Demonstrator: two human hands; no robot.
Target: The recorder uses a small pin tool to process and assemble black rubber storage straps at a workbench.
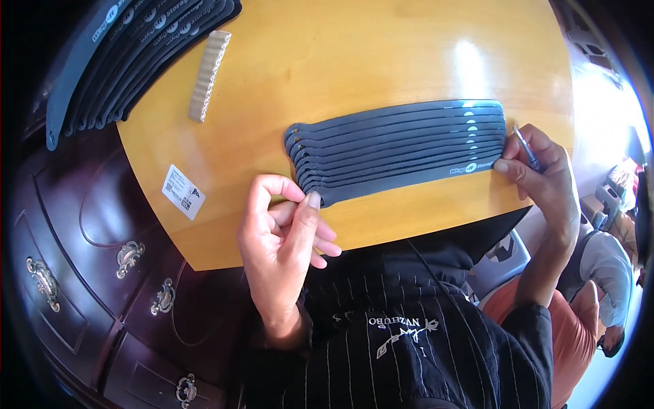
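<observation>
At left, a strap pile (116, 75); then a label (183, 192) and cardboard (207, 78). With the left hand (281, 235), pinching the left end of the fanned straps (395, 151) on the table (368, 58). With the right hand (547, 170), gripping a slim tool (528, 147) and touching their right end.

White lettering with a round emblem runs along the right end of the nearest of the black straps (402, 153) on the worktop (340, 54); those behind it show only slivers of emblems. The fanned pile (146, 58) at the far left bears similar white lettering and emblems. On the left, a white label (183, 191) carries a square code and dark print, mostly too fine to read. White letters stand upside down on the striped black clothing (422, 347).
</observation>
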